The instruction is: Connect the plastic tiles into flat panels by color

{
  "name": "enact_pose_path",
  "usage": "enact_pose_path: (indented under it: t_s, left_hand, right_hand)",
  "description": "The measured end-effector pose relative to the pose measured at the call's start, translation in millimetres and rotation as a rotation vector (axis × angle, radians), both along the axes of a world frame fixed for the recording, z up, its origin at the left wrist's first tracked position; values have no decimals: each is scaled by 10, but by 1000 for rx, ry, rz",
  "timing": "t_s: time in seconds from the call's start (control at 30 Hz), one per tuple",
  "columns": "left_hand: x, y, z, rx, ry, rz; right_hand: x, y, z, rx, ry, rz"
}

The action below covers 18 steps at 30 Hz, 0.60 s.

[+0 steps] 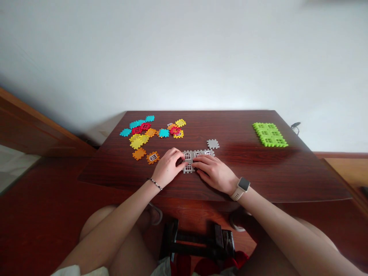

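Observation:
Both of my hands rest on a flat cluster of grey interlocking window tiles (197, 155) near the front of a dark wooden table (258, 172). My left hand (169, 167) presses its fingertips on the cluster's left side. My right hand (214, 172), with a watch on the wrist, lies on the cluster's lower right, fingers over one grey tile (188, 168). A single loose grey tile (213, 143) lies just behind the cluster.
A scatter of cyan, red, yellow and orange tiles (149, 132) lies at the table's back left. A joined green panel of tiles (269, 134) sits at the back right. A white wall stands behind; my knees are below the table's front edge.

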<state>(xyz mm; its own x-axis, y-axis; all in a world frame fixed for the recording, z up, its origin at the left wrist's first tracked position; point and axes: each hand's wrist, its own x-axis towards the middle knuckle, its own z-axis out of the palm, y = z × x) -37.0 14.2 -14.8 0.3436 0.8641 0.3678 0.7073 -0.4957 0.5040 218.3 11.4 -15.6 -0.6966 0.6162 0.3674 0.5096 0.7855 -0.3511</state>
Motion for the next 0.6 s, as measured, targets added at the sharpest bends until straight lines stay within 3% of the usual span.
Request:
enact_pose_path:
  t_s: [0.37,0.6]
  left_hand:
    - [-3,-16,31,16,7,-13]
    - [-220,5,138,17,124,-185]
  right_hand:
    - [1,-8,33,-2,-3,-10]
    - [12,-13,29,19,-29,-31]
